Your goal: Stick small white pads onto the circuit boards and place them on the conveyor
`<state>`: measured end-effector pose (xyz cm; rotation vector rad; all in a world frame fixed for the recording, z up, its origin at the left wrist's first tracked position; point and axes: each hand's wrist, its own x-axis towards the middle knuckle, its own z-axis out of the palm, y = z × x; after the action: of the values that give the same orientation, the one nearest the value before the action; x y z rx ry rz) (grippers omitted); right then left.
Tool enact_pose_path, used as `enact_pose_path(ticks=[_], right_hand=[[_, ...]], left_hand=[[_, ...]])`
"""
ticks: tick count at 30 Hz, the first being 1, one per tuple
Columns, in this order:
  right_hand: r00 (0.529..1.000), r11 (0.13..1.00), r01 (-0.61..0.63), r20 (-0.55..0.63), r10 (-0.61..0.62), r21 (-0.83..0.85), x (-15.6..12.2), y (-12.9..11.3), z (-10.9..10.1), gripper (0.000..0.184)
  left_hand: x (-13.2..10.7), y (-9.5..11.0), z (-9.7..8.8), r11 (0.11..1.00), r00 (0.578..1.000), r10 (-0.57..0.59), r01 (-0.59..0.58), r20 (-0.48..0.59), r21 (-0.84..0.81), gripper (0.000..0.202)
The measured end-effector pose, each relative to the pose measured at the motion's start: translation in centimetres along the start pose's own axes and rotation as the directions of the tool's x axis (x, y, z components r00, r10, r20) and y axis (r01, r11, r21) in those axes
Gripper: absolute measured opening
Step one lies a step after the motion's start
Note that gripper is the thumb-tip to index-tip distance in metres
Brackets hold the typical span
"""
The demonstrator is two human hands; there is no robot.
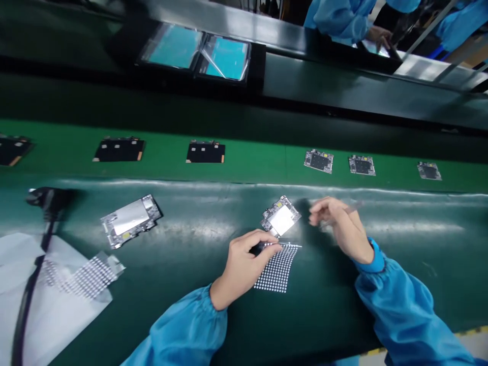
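Note:
My left hand rests on the dark green work surface, its fingers curled and pinching the top edge of a clear sheet of small white dots. Just beyond it lies a small circuit board with a shiny white patch. My right hand hovers right of that board, fingers pinched round a thin tool that looks like tweezers; motion blurs it. Both arms wear blue sleeves.
A second board with a silver shield lies to the left, near another dot sheet on white paper with a black cable. Several boards ride the green belt. A tray of screens and another person's hand are beyond.

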<state>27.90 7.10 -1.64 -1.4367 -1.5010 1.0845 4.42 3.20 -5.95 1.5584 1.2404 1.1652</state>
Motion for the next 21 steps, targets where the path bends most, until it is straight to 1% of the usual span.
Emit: enact_pose_path(ticks=[2, 4, 6, 7, 8, 9, 10, 14, 16, 18, 21], right_hand=[[0.994, 0.992, 0.010, 0.105, -0.024, 0.125, -0.4, -0.6, 0.0, 0.051], [0.979, 0.961, -0.067, 0.202, 0.011, 0.269, -0.6, -0.8, 0.4, 0.047], [0.952, 0.883, -0.192, 0.299, 0.062, 0.428, -0.8, -0.9, 1.0, 0.033], [0.939, 0.847, -0.238, 0.337, 0.074, 0.475, -0.8, -1.0, 1.2, 0.023], [0.929, 0.831, -0.263, 0.360, 0.082, 0.491, -0.9, -1.0, 1.5, 0.015], [0.927, 0.835, -0.269, 0.365, 0.088, 0.481, -1.0, -1.2, 1.7, 0.013], [0.932, 0.851, -0.255, 0.352, 0.089, 0.459, -1.1, -1.4, 2.0, 0.014], [0.977, 0.923, -0.116, 0.209, 0.040, 0.367, -1.4, -2.5, 3.0, 0.014], [0.988, 0.943, -0.072, 0.155, 0.023, 0.324, -1.5, -2.8, 3.6, 0.013], [0.990, 0.949, -0.080, 0.136, 0.040, 0.304, -1.5, -3.0, 4.0, 0.012], [0.988, 0.933, -0.121, 0.136, 0.078, 0.340, -1.3, -3.0, 4.3, 0.013]], left_hand=[[0.0, 0.0, 0.0, 1.000, 1.000, 0.002, -0.002, -0.001, 0.006, 0.006], [0.1, 0.0, 0.0, 1.000, 1.000, 0.006, -0.006, 0.004, 0.009, 0.006], [0.1, 0.0, -0.1, 1.000, 1.000, 0.013, -0.013, 0.004, 0.008, 0.006], [0.1, 0.0, -0.1, 1.000, 1.000, 0.017, -0.017, 0.002, 0.005, 0.006], [0.1, 0.1, -0.1, 1.000, 1.000, 0.019, -0.019, 0.002, 0.001, 0.005], [0.1, 0.1, -0.1, 1.000, 1.000, 0.020, -0.020, 0.003, -0.004, 0.005], [0.1, 0.1, -0.1, 1.000, 1.000, 0.021, -0.021, 0.005, -0.008, 0.004], [0.1, 0.2, -0.1, 1.000, 1.000, 0.019, -0.019, 0.013, -0.004, 0.004], [0.1, 0.2, -0.1, 1.000, 1.000, 0.018, -0.018, 0.015, -0.010, 0.004], [0.1, 0.2, -0.1, 1.000, 1.000, 0.018, -0.018, 0.012, -0.020, 0.005], [0.1, 0.3, 0.0, 1.000, 1.000, 0.012, -0.011, 0.013, -0.027, 0.005]])
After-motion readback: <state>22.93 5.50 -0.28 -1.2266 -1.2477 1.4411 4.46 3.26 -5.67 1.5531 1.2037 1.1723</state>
